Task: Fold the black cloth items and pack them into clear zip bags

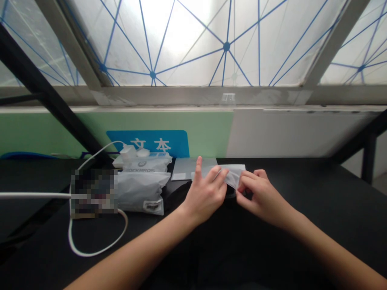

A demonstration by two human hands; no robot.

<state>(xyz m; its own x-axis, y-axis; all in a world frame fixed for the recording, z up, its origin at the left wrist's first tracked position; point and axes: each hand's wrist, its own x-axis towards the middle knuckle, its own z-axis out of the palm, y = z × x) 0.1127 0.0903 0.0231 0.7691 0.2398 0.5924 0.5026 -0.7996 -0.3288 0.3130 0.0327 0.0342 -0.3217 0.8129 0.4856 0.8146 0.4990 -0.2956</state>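
A whitish translucent plastic bag (pixel 234 174) is stretched between my two hands over the black tabletop. My right hand (pixel 256 193) pinches the bag's right edge between thumb and bent fingers. On the bag's left side, my left hand (pixel 208 189) has its index finger pointing up, while the other fingers curl over the plastic; its thumb is hidden. Beneath the hands lies a black item (pixel 178 195), mostly covered, whose kind I cannot make out. Just behind the left hand, a flat clear plastic sleeve (pixel 181 167) rests near the wall.
Frosted bags (pixel 140 191) of packaged goods stand to the left. A white charger (pixel 128 153) sits on them, and a white cable (pixel 99 251) loops across the table (pixel 317 209). Black metal frame bars (pixel 60 100) slant at both sides. Behind are a wall and a window (pixel 193 40).
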